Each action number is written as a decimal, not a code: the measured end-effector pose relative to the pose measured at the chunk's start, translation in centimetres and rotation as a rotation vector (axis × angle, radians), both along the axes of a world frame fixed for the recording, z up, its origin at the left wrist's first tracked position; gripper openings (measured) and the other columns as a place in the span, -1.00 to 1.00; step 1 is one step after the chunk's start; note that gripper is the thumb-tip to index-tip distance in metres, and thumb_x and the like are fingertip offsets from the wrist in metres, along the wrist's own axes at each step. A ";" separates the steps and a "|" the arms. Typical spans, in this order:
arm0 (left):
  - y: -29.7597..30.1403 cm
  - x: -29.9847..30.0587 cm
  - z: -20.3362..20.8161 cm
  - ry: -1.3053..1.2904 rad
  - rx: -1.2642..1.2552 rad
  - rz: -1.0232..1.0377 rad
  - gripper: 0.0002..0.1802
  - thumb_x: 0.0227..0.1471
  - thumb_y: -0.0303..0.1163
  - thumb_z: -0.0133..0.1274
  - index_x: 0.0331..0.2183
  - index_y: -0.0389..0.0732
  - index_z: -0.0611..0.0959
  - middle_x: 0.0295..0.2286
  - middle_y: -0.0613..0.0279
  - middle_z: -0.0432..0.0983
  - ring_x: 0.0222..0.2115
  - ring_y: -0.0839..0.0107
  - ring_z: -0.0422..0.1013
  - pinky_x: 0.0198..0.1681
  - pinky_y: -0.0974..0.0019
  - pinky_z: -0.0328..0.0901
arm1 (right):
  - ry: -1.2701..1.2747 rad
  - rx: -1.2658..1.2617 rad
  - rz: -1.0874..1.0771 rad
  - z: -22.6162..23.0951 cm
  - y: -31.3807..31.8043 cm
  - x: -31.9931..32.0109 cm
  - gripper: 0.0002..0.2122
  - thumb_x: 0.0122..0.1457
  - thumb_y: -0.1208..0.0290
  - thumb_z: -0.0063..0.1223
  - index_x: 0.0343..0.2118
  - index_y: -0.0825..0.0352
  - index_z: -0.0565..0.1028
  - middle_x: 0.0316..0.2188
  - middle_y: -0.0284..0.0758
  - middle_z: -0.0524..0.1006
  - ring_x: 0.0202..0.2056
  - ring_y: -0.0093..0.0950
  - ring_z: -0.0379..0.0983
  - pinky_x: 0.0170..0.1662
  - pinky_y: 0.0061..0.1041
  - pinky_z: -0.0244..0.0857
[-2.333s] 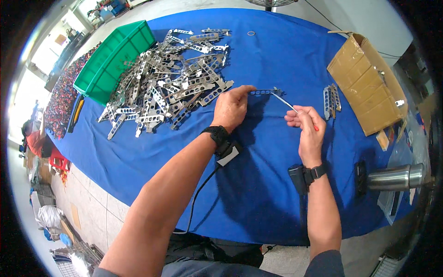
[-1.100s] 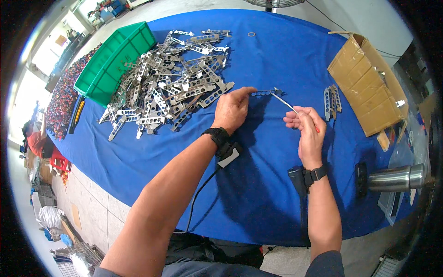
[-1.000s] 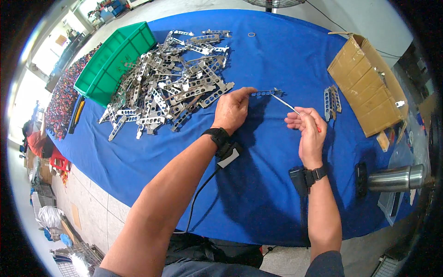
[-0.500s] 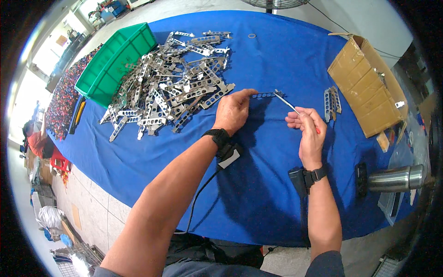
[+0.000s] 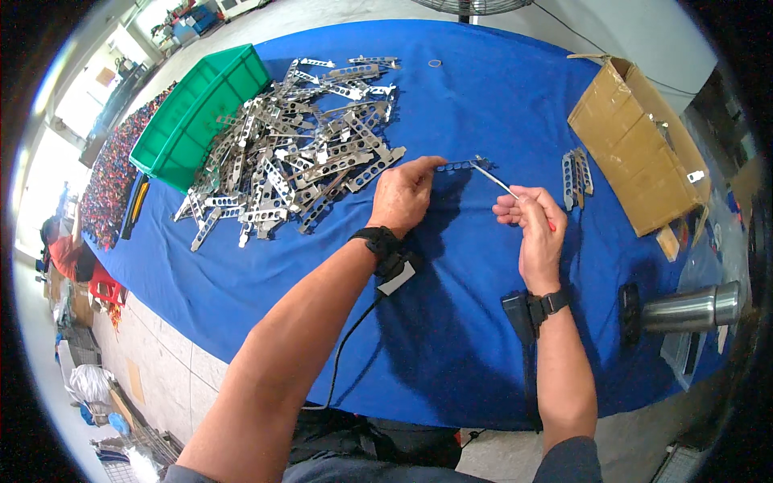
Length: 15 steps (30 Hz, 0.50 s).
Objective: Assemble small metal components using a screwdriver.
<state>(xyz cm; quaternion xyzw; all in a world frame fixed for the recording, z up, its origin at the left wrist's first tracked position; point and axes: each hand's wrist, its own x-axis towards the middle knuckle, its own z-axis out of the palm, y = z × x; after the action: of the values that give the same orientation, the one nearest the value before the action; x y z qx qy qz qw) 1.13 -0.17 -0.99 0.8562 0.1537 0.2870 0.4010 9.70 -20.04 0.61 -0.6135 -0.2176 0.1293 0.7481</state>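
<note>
Perforated metal strip (image 5: 457, 167), slim slanted tool (image 5: 495, 181)

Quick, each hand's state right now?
Left hand: closed, holding one end of a perforated metal strip.
Right hand: closed, holding a thin metal-shafted tool.

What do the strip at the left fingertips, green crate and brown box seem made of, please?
Strip: probably bare metal, resembling the gleaming, silvery metal pile. Green crate: likely plastic, smooth between its moulded ribs, evenly coloured. Brown box: apparently cardboard, matte, creased and scuffed.
</note>
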 end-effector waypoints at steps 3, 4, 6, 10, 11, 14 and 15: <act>0.0 -0.1 -0.1 -0.024 -0.031 -0.010 -0.73 0.17 -0.47 -0.07 -0.14 -0.16 0.66 -0.71 0.18 0.36 -0.67 0.52 0.25 -0.54 0.32 0.23 | 0.020 0.015 0.001 -0.4 -0.1 0.4 -0.80 0.27 0.48 -0.15 -0.27 0.45 0.53 -0.40 -0.17 0.60 -0.41 -0.43 0.57 -0.33 -0.51 0.44; -0.1 0.0 0.1 0.007 0.006 0.005 -0.73 0.17 -0.47 -0.06 -0.14 -0.16 0.66 -0.70 0.16 0.37 -0.67 0.51 0.26 -0.54 0.32 0.24 | 0.012 -0.013 0.012 -0.5 -0.2 0.6 -0.80 0.27 0.48 -0.15 -0.27 0.45 0.53 -0.41 -0.17 0.60 -0.42 -0.43 0.57 -0.33 -0.51 0.44; -0.3 0.1 0.6 0.037 0.045 0.017 -0.73 0.16 -0.48 -0.06 -0.14 -0.16 0.66 -0.69 0.13 0.38 -0.66 0.51 0.26 -0.53 0.31 0.24 | -0.002 -0.011 -0.022 -0.5 -0.3 0.6 -0.81 0.27 0.48 -0.14 -0.28 0.44 0.53 -0.41 -0.18 0.60 -0.42 -0.43 0.57 -0.32 -0.51 0.44; -0.1 0.0 0.5 0.021 0.052 0.001 -0.73 0.15 -0.48 -0.05 -0.14 -0.16 0.66 -0.68 0.10 0.39 -0.67 0.47 0.27 -0.53 0.30 0.25 | 0.021 0.077 -0.043 -0.1 0.2 0.3 -0.80 0.28 0.43 -0.09 -0.31 0.43 0.54 -0.42 -0.21 0.59 -0.42 -0.45 0.56 -0.32 -0.54 0.43; 0.0 0.0 0.3 -0.005 0.073 -0.002 -0.73 0.14 -0.48 -0.04 -0.14 -0.16 0.66 -0.69 0.10 0.39 -0.67 0.47 0.26 -0.53 0.30 0.24 | 0.022 0.078 -0.042 -0.1 0.2 0.3 -0.80 0.28 0.43 -0.09 -0.31 0.43 0.54 -0.42 -0.21 0.59 -0.42 -0.45 0.56 -0.32 -0.54 0.43; 0.1 0.0 0.1 -0.045 0.063 0.009 -0.73 0.14 -0.47 -0.03 -0.14 -0.15 0.66 -0.69 0.12 0.38 -0.67 0.49 0.25 -0.53 0.31 0.23 | -0.001 0.043 -0.040 0.0 0.2 0.2 -0.75 0.31 0.33 -0.06 -0.34 0.42 0.55 -0.44 -0.24 0.59 -0.44 -0.50 0.54 -0.35 -0.55 0.40; 0.1 0.0 0.1 -0.046 0.065 0.008 -0.73 0.14 -0.47 -0.03 -0.14 -0.15 0.66 -0.69 0.12 0.38 -0.67 0.49 0.25 -0.53 0.31 0.23 | -0.013 0.037 -0.063 -0.1 0.2 0.2 -0.72 0.33 0.28 -0.06 -0.34 0.42 0.55 -0.46 -0.26 0.58 -0.45 -0.52 0.53 -0.36 -0.55 0.39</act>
<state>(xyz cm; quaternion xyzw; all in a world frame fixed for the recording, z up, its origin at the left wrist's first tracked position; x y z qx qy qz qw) 1.12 -0.02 -0.91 0.8613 0.1384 0.3133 0.3752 9.92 -19.80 0.55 -0.6068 -0.2054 0.0976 0.7616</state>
